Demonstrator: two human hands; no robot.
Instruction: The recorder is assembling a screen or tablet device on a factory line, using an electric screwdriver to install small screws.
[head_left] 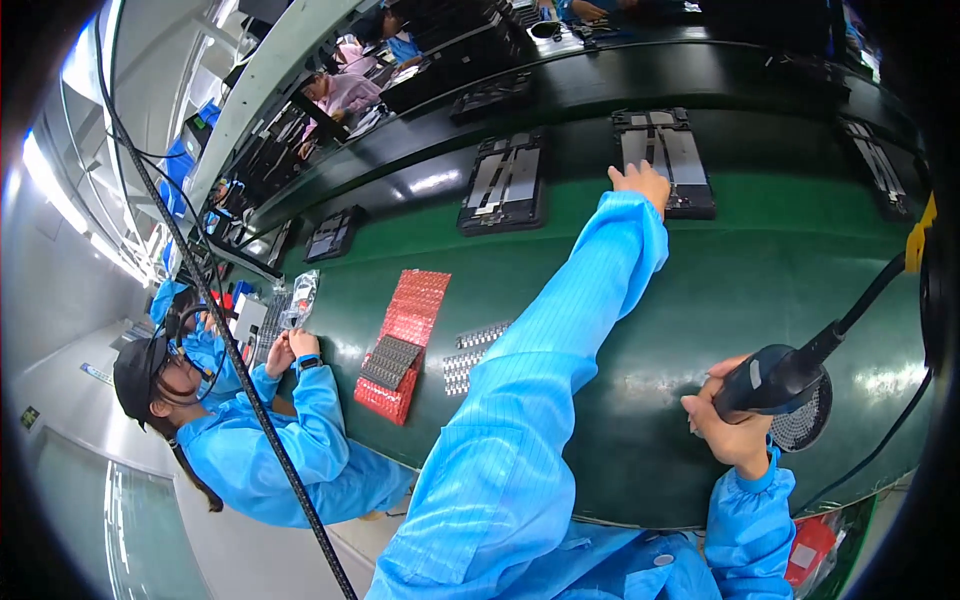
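Note:
My left arm stretches across the green bench, and my left hand (pixel 642 184) lies over the left part of a flat tablet-like device (pixel 690 170) with its inside exposed. Its fingers are spread, and whether they press on the device cannot be made out. At the right, my right hand (pixel 735 432) is wrapped round a black corded electric screwdriver (pixel 758 385), seen from its cable end, with its tip hidden. Partly under the tool is a round dark dish with a dotted surface (pixel 803 418). A second opened device (pixel 503 182) lies to the left of the first.
More devices (pixel 333 233) (pixel 878 168) sit along the line. Red bubble wrap (pixel 410 310) with a grey parts sheet (pixel 390 362) and pale strips of small parts (pixel 460 372) lie left of my arm. A co-worker in blue (pixel 270 430) sits at the left. A black cable (pixel 215 300) hangs across the view.

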